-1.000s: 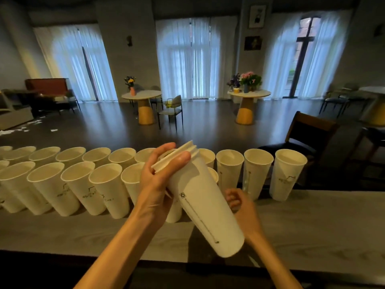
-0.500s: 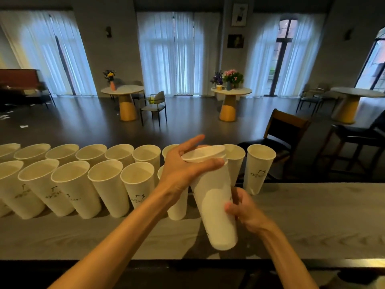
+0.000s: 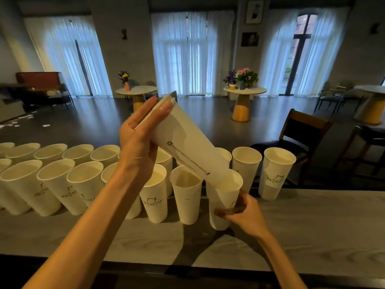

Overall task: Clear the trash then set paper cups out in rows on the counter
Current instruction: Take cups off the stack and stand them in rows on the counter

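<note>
My left hand [image 3: 141, 138] grips the top of a short stack of white paper cups [image 3: 183, 142], tilted with its rims up and left. The stack's lower end still reaches into a single cup [image 3: 224, 197] that my right hand [image 3: 243, 213] holds by its side. That cup stands on the grey counter [image 3: 312, 222] at the right end of the front row. Two rows of upright white cups [image 3: 83, 184] run along the counter to the left. Two more cups [image 3: 275, 170] stand in the back row to the right.
Beyond the counter is a dark floor with a wooden chair [image 3: 300, 132] close behind the right-hand cups. Round tables with flowers [image 3: 244, 92] stand further back. Scraps of paper [image 3: 23, 119] lie on the floor at far left.
The stack has been raised and tipped up to the left in my left hand. My right hand has drawn the bottom cup down off it onto the counter beside the front row.
</note>
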A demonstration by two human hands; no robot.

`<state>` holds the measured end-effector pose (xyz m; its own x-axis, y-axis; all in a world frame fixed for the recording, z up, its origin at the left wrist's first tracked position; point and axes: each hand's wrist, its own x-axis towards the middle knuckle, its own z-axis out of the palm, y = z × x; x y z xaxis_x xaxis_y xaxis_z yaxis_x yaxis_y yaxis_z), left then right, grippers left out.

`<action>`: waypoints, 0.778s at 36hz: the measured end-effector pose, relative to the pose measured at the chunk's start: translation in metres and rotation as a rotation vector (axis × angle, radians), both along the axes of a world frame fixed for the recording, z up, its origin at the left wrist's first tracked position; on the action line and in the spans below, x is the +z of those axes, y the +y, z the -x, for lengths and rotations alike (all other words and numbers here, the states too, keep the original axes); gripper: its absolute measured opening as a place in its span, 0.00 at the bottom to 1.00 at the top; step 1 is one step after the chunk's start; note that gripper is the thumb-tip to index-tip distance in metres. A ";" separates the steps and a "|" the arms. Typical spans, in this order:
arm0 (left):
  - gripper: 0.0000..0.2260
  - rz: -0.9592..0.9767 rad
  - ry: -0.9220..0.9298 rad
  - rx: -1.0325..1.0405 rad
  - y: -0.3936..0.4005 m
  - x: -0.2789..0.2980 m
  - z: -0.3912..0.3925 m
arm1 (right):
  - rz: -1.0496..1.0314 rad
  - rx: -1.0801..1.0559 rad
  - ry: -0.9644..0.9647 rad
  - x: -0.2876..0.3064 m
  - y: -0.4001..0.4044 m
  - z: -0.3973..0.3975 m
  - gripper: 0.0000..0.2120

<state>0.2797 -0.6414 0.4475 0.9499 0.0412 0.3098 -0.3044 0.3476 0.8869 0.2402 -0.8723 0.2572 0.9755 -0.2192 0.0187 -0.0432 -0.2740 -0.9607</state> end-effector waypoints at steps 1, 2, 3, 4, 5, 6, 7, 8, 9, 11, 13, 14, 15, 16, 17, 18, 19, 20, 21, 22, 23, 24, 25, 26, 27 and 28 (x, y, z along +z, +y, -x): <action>0.28 0.009 0.009 -0.004 0.002 0.000 0.000 | -0.002 -0.004 -0.005 0.002 0.002 -0.001 0.36; 0.24 0.016 0.015 -0.012 0.004 0.000 0.000 | -0.001 -0.003 -0.009 0.004 0.005 -0.003 0.35; 0.22 0.022 0.018 -0.021 0.005 0.000 0.000 | 0.001 -0.002 -0.007 0.005 0.006 -0.004 0.34; 0.21 0.021 0.019 -0.027 0.005 -0.001 0.000 | 0.015 -0.005 0.004 0.006 0.007 -0.005 0.33; 0.21 0.015 0.016 -0.039 0.004 -0.002 0.000 | 0.038 -0.010 0.019 0.009 0.009 -0.006 0.35; 0.23 0.001 0.012 -0.053 0.003 -0.003 0.000 | 0.069 -0.008 0.033 0.010 0.009 -0.007 0.37; 0.26 -0.015 0.008 -0.072 0.001 -0.004 0.001 | 0.087 -0.005 0.052 0.010 0.007 -0.006 0.40; 0.29 -0.034 0.002 -0.094 -0.001 -0.006 0.002 | 0.100 0.004 0.076 0.012 0.006 -0.003 0.41; 0.32 -0.055 -0.003 -0.125 -0.005 -0.007 0.004 | 0.107 0.010 0.096 0.013 0.002 0.001 0.40; 0.34 -0.110 -0.015 -0.211 -0.015 -0.012 0.006 | 0.080 0.015 0.043 0.012 -0.012 0.011 0.35; 0.32 -0.166 -0.014 -0.313 -0.031 -0.019 0.010 | 0.079 -0.069 -0.042 0.012 -0.029 0.023 0.27; 0.32 -0.192 -0.013 -0.358 -0.039 -0.023 0.012 | 0.074 -0.103 -0.084 0.012 -0.035 0.027 0.22; 0.31 -0.213 -0.010 -0.402 -0.050 -0.028 0.015 | 0.050 -0.130 -0.099 0.015 -0.041 0.033 0.18; 0.31 -0.224 -0.001 -0.445 -0.062 -0.032 0.019 | 0.005 -0.124 -0.105 0.019 -0.045 0.039 0.14; 0.31 -0.234 0.009 -0.485 -0.074 -0.035 0.023 | -0.065 -0.101 -0.108 0.025 -0.047 0.046 0.10; 0.31 -0.244 0.017 -0.522 -0.086 -0.039 0.027 | -0.166 -0.058 -0.094 0.031 -0.048 0.052 0.08; 0.30 -0.257 0.020 -0.557 -0.097 -0.042 0.031 | -0.320 -0.019 -0.070 0.034 -0.051 0.056 0.16; 0.30 -0.270 0.025 -0.587 -0.107 -0.044 0.034 | -0.496 0.056 -0.062 0.036 -0.057 0.061 0.26; 0.29 -0.282 0.030 -0.602 -0.113 -0.045 0.035 | -0.626 0.165 -0.077 0.038 -0.060 0.064 0.34; 0.28 -0.295 0.033 -0.613 -0.120 -0.046 0.036 | -0.680 0.264 -0.085 0.038 -0.064 0.067 0.38; 0.28 -0.308 0.036 -0.620 -0.127 -0.046 0.037 | -0.694 0.341 -0.097 0.038 -0.068 0.070 0.39; 0.29 -0.318 0.043 -0.611 -0.130 -0.047 0.036 | -0.685 0.398 -0.100 0.036 -0.069 0.071 0.39; 0.31 -0.328 0.046 -0.604 -0.131 -0.047 0.035 | -0.673 0.435 -0.093 0.036 -0.070 0.071 0.39; 0.32 -0.338 0.042 -0.607 -0.134 -0.046 0.035 | -0.659 0.416 -0.095 0.036 -0.072 0.073 0.39; 0.33 -0.351 0.029 -0.615 -0.136 -0.046 0.034 | -0.640 0.377 -0.103 0.033 -0.075 0.075 0.40; 0.33 -0.362 0.012 -0.627 -0.138 -0.045 0.034 | -0.618 0.323 -0.116 0.031 -0.076 0.078 0.42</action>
